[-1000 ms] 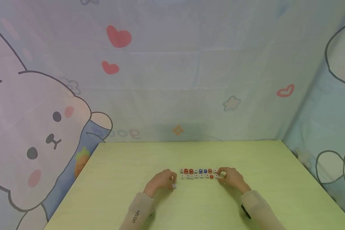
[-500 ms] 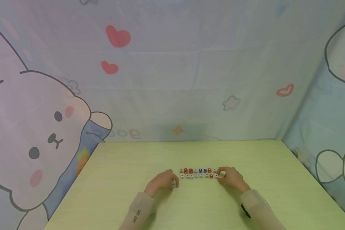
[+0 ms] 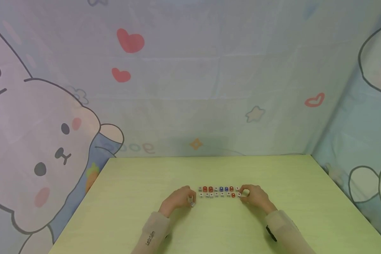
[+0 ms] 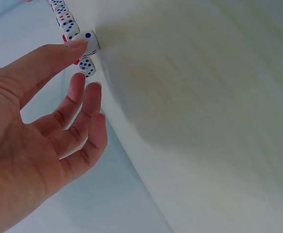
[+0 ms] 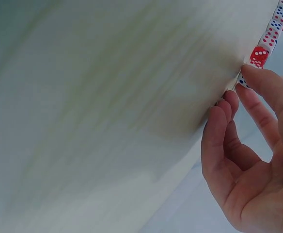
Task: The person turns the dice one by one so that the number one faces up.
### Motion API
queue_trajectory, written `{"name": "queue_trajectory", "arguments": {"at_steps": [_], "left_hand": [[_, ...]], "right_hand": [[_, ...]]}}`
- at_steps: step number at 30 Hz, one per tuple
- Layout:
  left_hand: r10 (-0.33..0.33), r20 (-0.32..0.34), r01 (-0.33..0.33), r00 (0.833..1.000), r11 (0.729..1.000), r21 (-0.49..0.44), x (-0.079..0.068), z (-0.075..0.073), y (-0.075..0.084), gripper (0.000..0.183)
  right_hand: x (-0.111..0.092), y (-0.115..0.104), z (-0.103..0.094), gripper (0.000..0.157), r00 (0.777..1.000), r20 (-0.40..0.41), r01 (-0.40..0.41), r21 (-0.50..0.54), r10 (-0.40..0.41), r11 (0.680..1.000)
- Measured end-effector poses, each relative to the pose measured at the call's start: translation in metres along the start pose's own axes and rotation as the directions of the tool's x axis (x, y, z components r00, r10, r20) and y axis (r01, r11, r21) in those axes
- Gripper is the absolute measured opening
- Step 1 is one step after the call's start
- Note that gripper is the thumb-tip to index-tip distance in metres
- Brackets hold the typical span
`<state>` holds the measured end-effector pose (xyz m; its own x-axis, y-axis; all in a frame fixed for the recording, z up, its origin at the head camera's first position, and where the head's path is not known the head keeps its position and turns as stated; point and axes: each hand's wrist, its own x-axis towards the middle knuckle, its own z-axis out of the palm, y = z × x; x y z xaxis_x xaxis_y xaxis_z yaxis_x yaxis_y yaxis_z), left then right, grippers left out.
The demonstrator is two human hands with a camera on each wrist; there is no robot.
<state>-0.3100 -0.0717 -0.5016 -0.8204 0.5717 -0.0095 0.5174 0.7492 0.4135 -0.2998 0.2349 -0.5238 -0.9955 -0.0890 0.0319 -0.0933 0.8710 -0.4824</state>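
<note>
My left hand (image 3: 179,197) holds a white die (image 4: 89,44) near the left end of two rows of small dice. In the left wrist view the thumb lies against this die, and the other fingers are bent and spread below. At the right end of the near row, my right hand (image 3: 255,197) pinches a white end die (image 5: 243,81) between thumb and index finger, partly covering it. The far row mixes white dice with red dice (image 3: 211,189) and blue dice (image 3: 221,189). The near row is mostly white, with a red die (image 3: 233,195) near its right end.
The dice stand on a pale yellow-green table (image 3: 139,176). Behind it hangs a printed cloth (image 3: 184,88) with hearts and a rabbit, which also continues along the sides.
The die in my left hand has turned between the fingers, and those fingers have shifted slightly. My right hand stays at the right end of the rows, which look unchanged.
</note>
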Motion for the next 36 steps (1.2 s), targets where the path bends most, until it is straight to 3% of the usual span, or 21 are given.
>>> {"name": "queue_trajectory", "arguments": {"at_steps": [10,22,36], "left_hand": [[-0.029,0.016,0.029,0.999,0.999,0.027,0.0010,0.0043,0.0032,0.020],[-0.008,-0.023,0.008,1.000,0.999,0.032,0.0011,-0.0010,0.0065,0.013],[-0.025,-0.002,0.025,1.000,0.999,0.038,0.0035,0.0045,0.0054,0.017]], "right_hand": [[-0.0006,-0.0016,-0.0004,0.017,1.000,0.004,-0.007,-0.001,0.007,1.000],[0.0000,-0.0012,0.0001,0.016,1.000,0.006,-0.012,-0.009,0.012,1.000],[-0.0018,-0.0032,-0.0016,0.016,1.000,0.006,-0.012,0.002,0.012,1.000]]}}
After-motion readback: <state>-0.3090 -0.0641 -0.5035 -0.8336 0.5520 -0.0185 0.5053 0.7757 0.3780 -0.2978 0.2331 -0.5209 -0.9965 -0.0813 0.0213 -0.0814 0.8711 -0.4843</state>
